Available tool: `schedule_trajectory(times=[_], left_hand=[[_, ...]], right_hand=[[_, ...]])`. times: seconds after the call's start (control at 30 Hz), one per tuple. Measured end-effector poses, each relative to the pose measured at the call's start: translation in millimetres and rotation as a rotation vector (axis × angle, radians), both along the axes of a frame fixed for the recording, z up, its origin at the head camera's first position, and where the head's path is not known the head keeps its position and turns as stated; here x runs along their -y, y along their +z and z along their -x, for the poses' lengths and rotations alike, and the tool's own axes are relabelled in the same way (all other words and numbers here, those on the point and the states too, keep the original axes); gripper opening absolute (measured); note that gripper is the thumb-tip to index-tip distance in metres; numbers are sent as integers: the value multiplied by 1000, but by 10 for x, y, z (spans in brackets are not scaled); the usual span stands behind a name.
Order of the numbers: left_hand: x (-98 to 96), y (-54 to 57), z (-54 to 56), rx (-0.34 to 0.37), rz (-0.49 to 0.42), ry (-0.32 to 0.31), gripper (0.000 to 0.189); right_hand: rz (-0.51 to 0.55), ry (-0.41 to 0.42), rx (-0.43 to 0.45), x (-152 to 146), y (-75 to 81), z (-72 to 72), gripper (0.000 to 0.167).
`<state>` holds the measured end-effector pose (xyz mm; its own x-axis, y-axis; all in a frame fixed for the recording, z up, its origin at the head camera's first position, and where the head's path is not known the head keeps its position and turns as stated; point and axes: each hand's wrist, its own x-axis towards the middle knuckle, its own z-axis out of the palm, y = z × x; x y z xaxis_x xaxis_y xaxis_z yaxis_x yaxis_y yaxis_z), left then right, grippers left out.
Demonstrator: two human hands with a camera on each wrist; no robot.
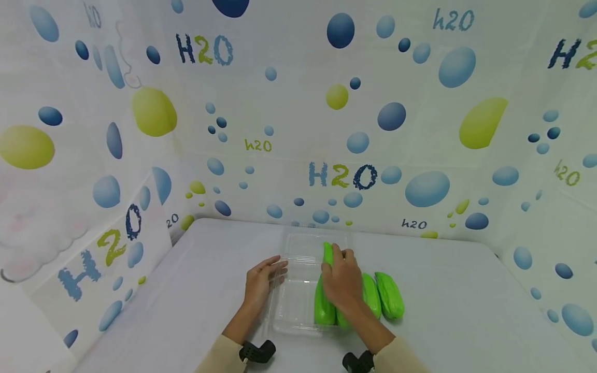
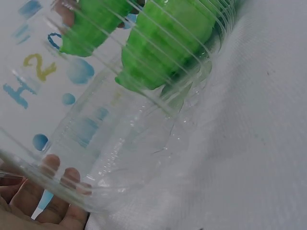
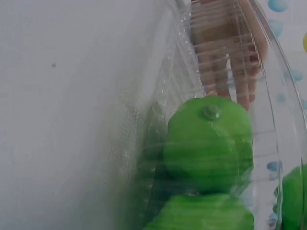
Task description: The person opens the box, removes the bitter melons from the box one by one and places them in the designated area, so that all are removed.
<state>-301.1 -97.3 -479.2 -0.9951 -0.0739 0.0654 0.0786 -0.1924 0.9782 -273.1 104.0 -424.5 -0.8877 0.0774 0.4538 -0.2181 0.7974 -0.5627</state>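
Hands: two, left hand (image 1: 259, 286), right hand (image 1: 342, 280).
Green vegetables (image 1: 324, 308): at least four, partly hidden by right fingers (image 1: 336, 254).
Clear container (image 1: 291, 311): one, beside left fingers (image 1: 269, 263).
Wrist devices (image 1: 258, 352): two, behind fingers.

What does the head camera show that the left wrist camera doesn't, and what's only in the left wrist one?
Only the head camera shows the beige sleeves, the black wrist devices and the back of the right hand as it grips a green vegetable.

Only the left wrist camera shows, close up, the ridges of the clear box running across the green behind them.

Both share the left hand at the box, green vegetables, the white table and the H2O wall.
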Motion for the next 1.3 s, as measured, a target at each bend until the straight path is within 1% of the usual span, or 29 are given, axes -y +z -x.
schedule_trajectory(times=[0.13,0.27,0.43,0.7,0.87,0.93,1.17,1.3], left_hand=[[7,7,3,5,-10,-3,39],[17,16,-4,-2,-8,-14,39],[13,8,-15,-1,-6,-15,39],[0,13,-17,-13,14,-14,39],[3,7,-12,-14,13,-17,39],[1,7,-10,-15,13,-14,39],[-11,4,-18,-13,19,-15,40],[-7,15,-25,-22,25,-12,40]], right_hand=[[-7,-13,-5,-53,-4,12,52],[9,-30,-16,-99,-16,22,53],[27,-58,2,-204,-35,30,54],[18,-57,22,-346,-39,47,56],[20,-77,12,-423,-41,41,55],[24,-84,4,-473,-39,34,55],[-1,-147,11,-747,-55,15,54],[-8,-156,17,-888,-36,1,55]])
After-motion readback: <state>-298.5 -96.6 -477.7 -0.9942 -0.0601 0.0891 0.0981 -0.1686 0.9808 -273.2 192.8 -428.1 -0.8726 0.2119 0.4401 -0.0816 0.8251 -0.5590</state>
